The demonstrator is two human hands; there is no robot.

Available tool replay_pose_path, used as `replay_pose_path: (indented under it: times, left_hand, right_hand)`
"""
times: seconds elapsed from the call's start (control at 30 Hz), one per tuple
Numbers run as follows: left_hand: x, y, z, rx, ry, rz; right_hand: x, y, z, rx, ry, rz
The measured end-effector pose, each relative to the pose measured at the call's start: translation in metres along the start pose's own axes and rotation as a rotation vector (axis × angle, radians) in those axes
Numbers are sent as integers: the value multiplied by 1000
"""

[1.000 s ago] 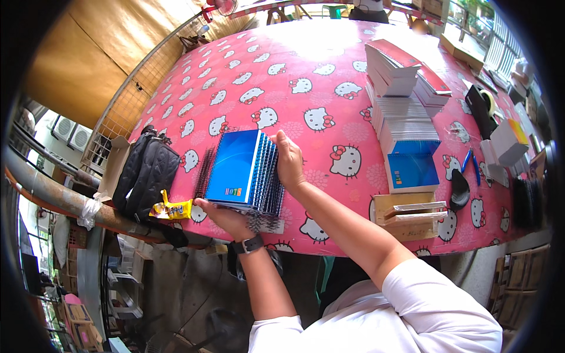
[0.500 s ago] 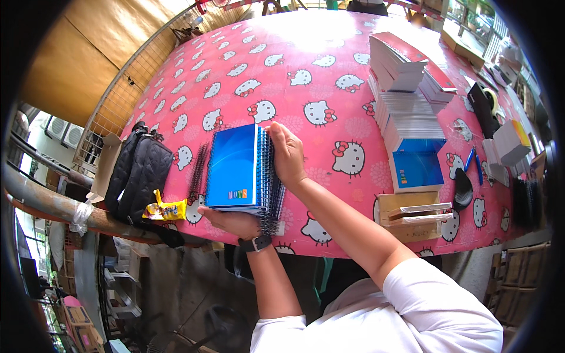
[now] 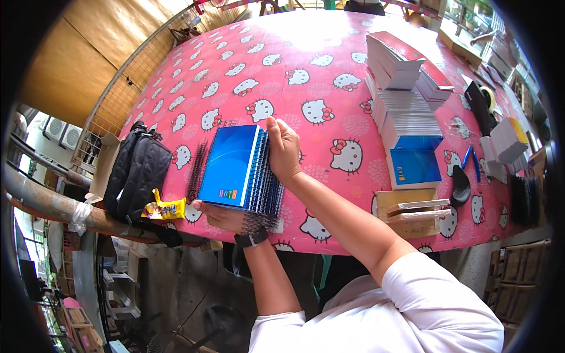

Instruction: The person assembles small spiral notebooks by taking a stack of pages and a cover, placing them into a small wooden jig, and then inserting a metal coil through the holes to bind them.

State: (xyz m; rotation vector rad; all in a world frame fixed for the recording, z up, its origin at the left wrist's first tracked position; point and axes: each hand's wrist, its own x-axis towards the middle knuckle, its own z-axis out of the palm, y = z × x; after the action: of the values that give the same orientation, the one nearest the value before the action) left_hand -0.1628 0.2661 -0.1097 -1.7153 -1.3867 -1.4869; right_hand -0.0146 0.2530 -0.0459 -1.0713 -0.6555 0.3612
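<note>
A stack of blue spiral notebooks (image 3: 226,165) lies on the pink table, its dark coils fanned out along the right side. My left hand (image 3: 223,219), with a dark watch on the wrist, cups the near end of the stack, thumb at its near left corner. Against the coiled right side presses my right hand (image 3: 284,150), fingers together and pointing away from me. Loose black spiral coils (image 3: 199,167) lie just left of the stack, and more coils (image 3: 259,222) stick out beside my left wrist. The undersides of the notebooks are hidden.
On the left are a black backpack (image 3: 138,176) and a yellow snack packet (image 3: 163,209). To the right runs a long row of page blocks (image 3: 406,115) with a blue cover (image 3: 415,166), a wooden block (image 3: 406,203), pliers (image 3: 471,159) and a black mouse-shaped object (image 3: 460,187).
The stack has tilted so that more of its coiled side shows. My right hand has slid slightly along that side, and my left hand has shifted a little left with the near end.
</note>
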Motion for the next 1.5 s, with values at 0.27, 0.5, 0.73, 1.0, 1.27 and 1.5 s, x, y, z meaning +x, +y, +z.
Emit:
replay_pose_path:
  times: [0.27,0.5,0.73,1.0,1.27,1.5]
  left_hand:
    - [35,24,-20,-1269,-169,-1193]
    - [29,22,-27,-1470,-251,-1278]
    - [37,48,-37,-1329,-232,-1355]
    - [53,-27,8,-1792,-1112,-1193]
    - [38,-64,50,-1625,-1224,-970]
    - [34,-31,30,-1860,-1210,-1078]
  right_hand:
    - [-43,0,-30,-187,66,-129]
    - [-109,-63,-51,-1015,-746,-352]
    - [-83,-63,-50,-989,-913,-203]
    - [-64,-48,-75,-461,-508,317]
    - [-84,-39,-23,-180,-279,529]
    - [-86,-35,-14,-183,-108,451]
